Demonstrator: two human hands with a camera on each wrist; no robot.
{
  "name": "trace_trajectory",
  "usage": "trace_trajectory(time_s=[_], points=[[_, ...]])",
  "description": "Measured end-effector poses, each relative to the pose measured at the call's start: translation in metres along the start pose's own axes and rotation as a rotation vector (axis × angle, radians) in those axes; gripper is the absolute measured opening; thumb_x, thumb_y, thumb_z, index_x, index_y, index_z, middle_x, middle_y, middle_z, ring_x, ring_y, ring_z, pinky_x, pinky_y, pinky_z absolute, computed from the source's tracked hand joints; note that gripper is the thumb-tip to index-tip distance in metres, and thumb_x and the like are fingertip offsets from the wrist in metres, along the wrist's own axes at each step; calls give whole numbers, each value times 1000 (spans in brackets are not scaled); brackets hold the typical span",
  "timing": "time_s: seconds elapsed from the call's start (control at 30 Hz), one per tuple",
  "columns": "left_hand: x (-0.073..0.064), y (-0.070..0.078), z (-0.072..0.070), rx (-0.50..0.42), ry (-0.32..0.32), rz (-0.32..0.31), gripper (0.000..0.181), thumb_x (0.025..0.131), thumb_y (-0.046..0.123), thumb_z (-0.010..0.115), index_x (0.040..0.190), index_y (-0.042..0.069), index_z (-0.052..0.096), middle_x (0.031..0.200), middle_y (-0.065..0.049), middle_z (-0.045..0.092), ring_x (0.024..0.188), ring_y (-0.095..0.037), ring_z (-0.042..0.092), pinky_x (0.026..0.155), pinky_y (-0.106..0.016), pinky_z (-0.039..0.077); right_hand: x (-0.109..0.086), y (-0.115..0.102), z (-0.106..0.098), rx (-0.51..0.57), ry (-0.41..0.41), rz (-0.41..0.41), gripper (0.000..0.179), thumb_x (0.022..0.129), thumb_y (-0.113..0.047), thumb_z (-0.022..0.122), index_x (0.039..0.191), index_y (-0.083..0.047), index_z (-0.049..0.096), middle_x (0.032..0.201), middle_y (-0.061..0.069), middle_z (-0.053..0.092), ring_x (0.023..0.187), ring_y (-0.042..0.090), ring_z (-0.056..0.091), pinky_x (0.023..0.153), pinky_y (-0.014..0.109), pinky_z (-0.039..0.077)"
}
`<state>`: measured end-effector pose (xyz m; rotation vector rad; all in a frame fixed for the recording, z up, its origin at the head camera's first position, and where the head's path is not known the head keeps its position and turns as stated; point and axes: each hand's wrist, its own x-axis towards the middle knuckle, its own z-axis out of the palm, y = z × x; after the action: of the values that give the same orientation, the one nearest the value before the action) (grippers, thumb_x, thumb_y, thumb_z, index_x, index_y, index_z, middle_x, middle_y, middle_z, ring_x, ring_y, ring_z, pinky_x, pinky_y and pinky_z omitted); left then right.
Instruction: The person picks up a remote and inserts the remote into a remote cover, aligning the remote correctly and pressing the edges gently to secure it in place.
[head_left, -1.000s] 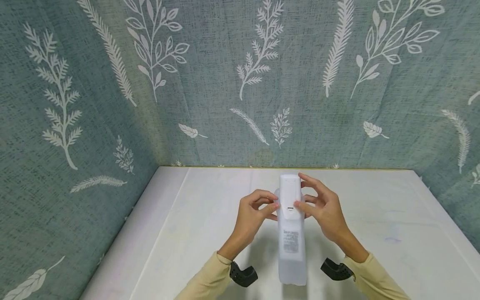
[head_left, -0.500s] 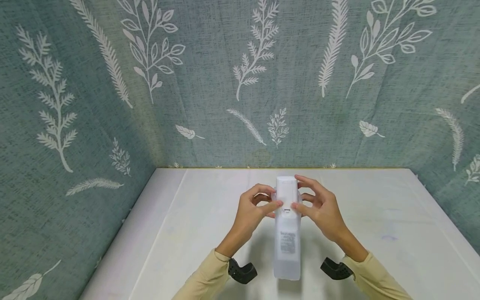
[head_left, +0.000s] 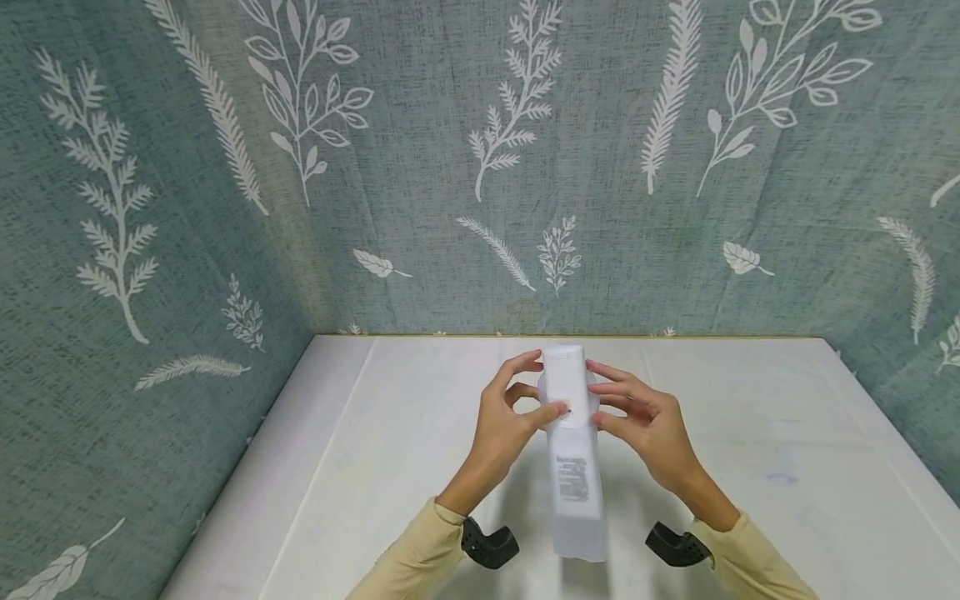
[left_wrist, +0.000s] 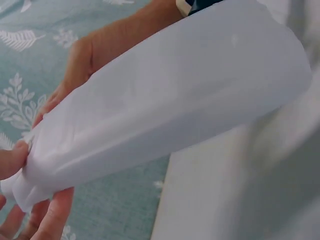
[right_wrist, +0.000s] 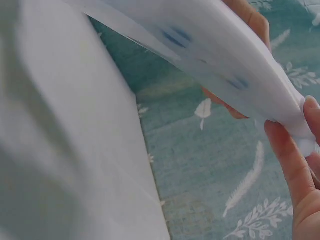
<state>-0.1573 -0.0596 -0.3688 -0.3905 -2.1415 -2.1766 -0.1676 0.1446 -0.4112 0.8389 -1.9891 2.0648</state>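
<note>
A long white plastic container (head_left: 577, 467), shaped like a slim bottle, has small grey print low on its front. Over its far end lies a smooth white cap-like piece (head_left: 565, 375), with translucent edges showing beside it. My left hand (head_left: 501, 429) holds this end from the left, thumb pressed on the front and fingertips along the side. From the right, my right hand (head_left: 654, 425) holds it with thumb and fingertips at the edge. Faint blue print shows on the container's side (right_wrist: 200, 55) in the right wrist view. Its plain pale underside (left_wrist: 175, 90) fills the left wrist view.
The container is held over a white table (head_left: 390, 483) and its shadow falls below. Green leaf-patterned cloth (head_left: 420, 167) hangs behind the table and along its left side. Black wrist mounts (head_left: 490, 546) sit at both cuffs.
The right thumb has slid from the container's front to its right edge. The left fingers have spread upward along the side. The container has shifted slightly left and tilted a little.
</note>
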Motion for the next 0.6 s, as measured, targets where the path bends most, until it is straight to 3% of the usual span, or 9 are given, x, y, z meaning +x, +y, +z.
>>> trace_trajectory(time_s=[0.23,0.4,0.6], points=[[0,-6,-2,8,-24,29,68,77,-5,74,139,4,47,126,-15,51,92,-29,57,60,-33,57,-2,4,2,-4,20,-4,13,82,12,66,95,10,67,136,20,48,106,25,61,75,39,57],[-1,-10,-3,15,-44,35,68,76,-7,74,138,4,48,126,-16,51,91,-31,57,59,-38,58,-3,5,4,-32,12,-31,10,83,13,63,91,7,66,134,22,49,102,23,62,66,41,58],[7,-25,-6,68,-38,86,71,76,-5,75,139,12,49,127,-11,52,92,-29,58,64,-29,56,0,3,8,-51,12,-8,8,85,9,64,91,4,64,133,19,47,97,23,64,62,42,58]])
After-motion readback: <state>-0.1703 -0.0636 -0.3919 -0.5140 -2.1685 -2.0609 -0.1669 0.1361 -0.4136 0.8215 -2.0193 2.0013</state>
